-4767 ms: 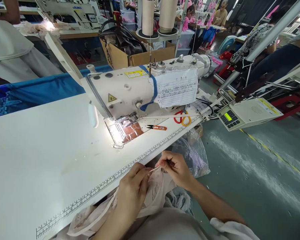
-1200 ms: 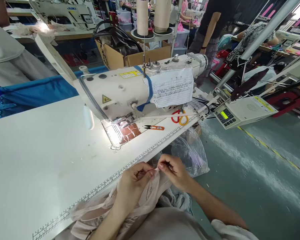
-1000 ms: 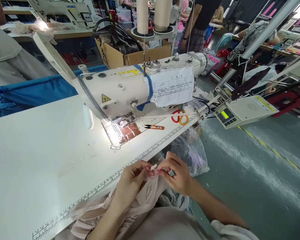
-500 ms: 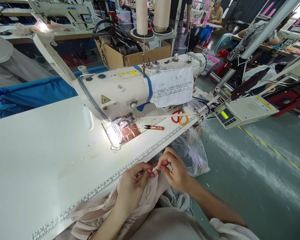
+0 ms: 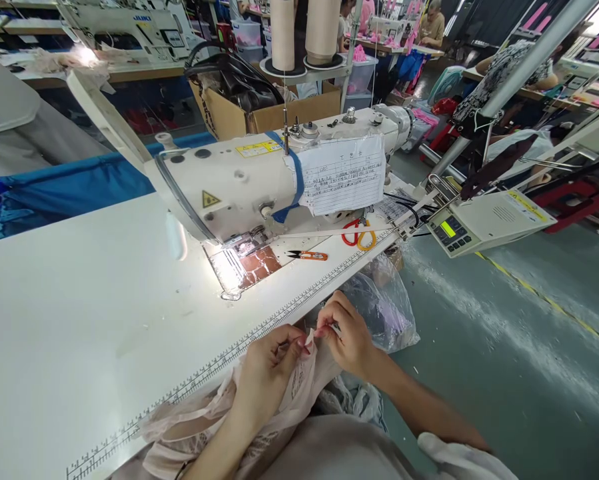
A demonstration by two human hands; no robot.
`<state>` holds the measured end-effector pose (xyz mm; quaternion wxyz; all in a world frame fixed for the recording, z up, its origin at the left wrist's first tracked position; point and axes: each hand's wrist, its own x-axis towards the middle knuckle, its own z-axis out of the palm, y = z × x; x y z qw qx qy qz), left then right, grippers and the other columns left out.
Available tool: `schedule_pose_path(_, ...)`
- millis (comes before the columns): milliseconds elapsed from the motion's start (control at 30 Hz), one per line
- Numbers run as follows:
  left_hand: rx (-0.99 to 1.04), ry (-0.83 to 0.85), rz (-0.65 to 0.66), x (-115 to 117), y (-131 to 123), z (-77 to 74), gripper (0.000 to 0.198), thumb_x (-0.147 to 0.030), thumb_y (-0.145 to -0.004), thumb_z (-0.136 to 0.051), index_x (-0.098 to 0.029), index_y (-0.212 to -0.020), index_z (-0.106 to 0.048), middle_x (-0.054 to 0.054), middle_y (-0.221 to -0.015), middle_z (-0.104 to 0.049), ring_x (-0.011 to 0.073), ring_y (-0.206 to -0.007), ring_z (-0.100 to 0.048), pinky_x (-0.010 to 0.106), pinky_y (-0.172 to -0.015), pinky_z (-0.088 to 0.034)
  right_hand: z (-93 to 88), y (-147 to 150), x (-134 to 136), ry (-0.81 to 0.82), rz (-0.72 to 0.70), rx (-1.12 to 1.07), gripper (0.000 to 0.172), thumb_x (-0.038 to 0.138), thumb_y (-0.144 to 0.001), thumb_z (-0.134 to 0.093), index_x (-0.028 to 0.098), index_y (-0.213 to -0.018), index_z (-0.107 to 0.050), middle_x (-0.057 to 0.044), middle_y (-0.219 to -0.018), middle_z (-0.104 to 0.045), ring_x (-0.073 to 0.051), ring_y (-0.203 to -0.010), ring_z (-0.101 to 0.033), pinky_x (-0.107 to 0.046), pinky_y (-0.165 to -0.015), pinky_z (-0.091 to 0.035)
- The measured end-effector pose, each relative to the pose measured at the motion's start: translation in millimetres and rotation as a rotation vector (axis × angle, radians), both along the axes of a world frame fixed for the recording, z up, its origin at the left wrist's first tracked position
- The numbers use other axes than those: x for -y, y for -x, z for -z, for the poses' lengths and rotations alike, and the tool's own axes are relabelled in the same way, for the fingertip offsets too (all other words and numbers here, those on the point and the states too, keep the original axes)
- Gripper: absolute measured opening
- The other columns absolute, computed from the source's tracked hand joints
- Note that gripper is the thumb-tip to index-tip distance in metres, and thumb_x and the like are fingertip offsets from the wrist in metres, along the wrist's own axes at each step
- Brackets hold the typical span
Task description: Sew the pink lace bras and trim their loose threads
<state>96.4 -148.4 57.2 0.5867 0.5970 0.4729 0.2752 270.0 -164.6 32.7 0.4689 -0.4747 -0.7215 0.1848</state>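
A pale pink lace garment (image 5: 272, 437) lies over my lap and the table's front edge. My left hand (image 5: 269, 360) is closed on it, with a small pale tip of the cloth standing up between thumb and forefinger. Right beside that tip, my right hand (image 5: 346, 337) pinches at the garment's edge; how much cloth is between its fingertips is hard to see. Beyond my hands stands a white sewing machine (image 5: 219, 183), its lamp lighting the needle plate. Orange thread snips (image 5: 312, 255) lie on the table near it, in front of scissors (image 5: 364, 237) with red and yellow handles.
A ruler strip (image 5: 219, 360) runs along the front edge of the white table (image 5: 79, 333). At the right is a control box (image 5: 494, 223) on the machine's stand. A clear plastic bag (image 5: 389, 313) hangs below the table edge. Behind the machine sits a cardboard box (image 5: 299, 107) holding a black bag.
My right hand's fingertips have shifted slightly up and away from the left hand's. The cloth tip between them now points upward. The left hand has hardly moved.
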Motion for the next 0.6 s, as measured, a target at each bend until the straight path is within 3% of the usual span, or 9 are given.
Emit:
schedule_pose_path(167, 0.025, -0.003, 0.021, -0.3, 0.6, 0.9, 0.024, -0.035, -0.089, -0.053, -0.018, -0.076, -0.064, 0.002, -0.068, -0.065, 0.0167, -0.068, -0.062, 0.025, -0.067, -0.049, 8.8, -3.6, -4.4, -0.23, 0.159, 0.241, 0.019, 0.009, -0.093, -0.047, 0.022, -0.08, -0.045, -0.002, -0.075, -0.046, -0.018, -0.073, -0.043, -0.033, -0.068, -0.036)
schedule_pose_path(300, 0.049, 0.043, -0.024, -0.3, 0.4, 0.6, 0.026, -0.039, -0.087, -0.055, -0.018, -0.074, -0.063, 0.002, -0.067, -0.064, 0.0171, -0.067, -0.062, 0.026, -0.066, -0.051, 14.5, -33.0, -20.7, -0.11, 0.468, 0.127, 0.016, 0.016, -0.094, -0.048, 0.023, -0.08, -0.046, -0.003, -0.08, -0.048, -0.019, -0.076, -0.047, -0.032, -0.067, -0.039)
schedule_pose_path(367, 0.064, 0.052, -0.043, 0.0, -2.8, -0.1, 0.028, -0.042, -0.086, -0.056, -0.018, -0.072, -0.063, 0.002, -0.066, -0.064, 0.0168, -0.066, -0.062, 0.027, -0.067, -0.051, 15.4, -37.9, -21.3, 0.081, 0.303, -0.009, 0.012, 0.024, -0.095, -0.051, 0.022, -0.084, -0.049, -0.001, -0.078, -0.051, -0.016, -0.07, -0.049, -0.029, -0.064, -0.04)
schedule_pose_path(467, 0.111, 0.073, -0.02, -1.9, -1.2, -3.7, 0.029, -0.042, -0.087, -0.057, -0.018, -0.073, -0.062, 0.001, -0.066, -0.063, 0.0153, -0.065, -0.061, 0.026, -0.065, -0.05, 14.9, -27.0, -11.6, 0.397, -0.296, -0.088, 0.017, 0.032, -0.095, -0.054, 0.02, -0.082, -0.053, 0.002, -0.071, -0.054, -0.012, -0.062, -0.051, -0.024, -0.059, -0.04)
schedule_pose_path(500, 0.127, 0.089, -0.012, -3.6, 4.7, -6.2, 0.029, -0.042, -0.088, -0.057, -0.018, -0.074, -0.062, 0.0, -0.064, -0.061, 0.0141, -0.061, -0.059, 0.025, -0.061, -0.049, 14.9, -22.3, -7.9, 0.453, -0.432, -0.08, 0.021, 0.032, -0.096, -0.053, 0.02, -0.078, -0.054, 0.002, -0.07, -0.054, -0.012, -0.062, -0.051, -0.024, -0.059, -0.04)
schedule_pose_path(533, 0.135, 0.095, -0.027, -5.7, 14.5, -9.8, 0.028, -0.042, -0.088, -0.058, -0.018, -0.075, -0.061, -0.001, -0.062, -0.059, 0.0124, -0.055, -0.057, 0.023, -0.054, -0.047, 15.4, -19.1, -4.9, 0.476, -0.498, -0.063, 0.026, 0.031, -0.097, -0.051, 0.019, -0.073, -0.053, 0.001, -0.07, -0.054, -0.012, -0.063, -0.052, -0.024, -0.06, -0.039)
schedule_pose_path(600, 0.121, 0.036, -0.151, -9.2, 45.1, -20.2, 0.026, -0.043, -0.087, -0.061, -0.02, -0.077, -0.061, -0.004, -0.057, -0.053, 0.009, -0.044, -0.046, 0.02, -0.042, -0.038, 18.9, -19.2, -2.0, 0.456, -0.449, -0.038, 0.035, 0.029, -0.099, -0.045, 0.018, -0.066, -0.05, 0.0, -0.068, -0.052, -0.013, -0.063, -0.05, -0.025, -0.062, -0.038)
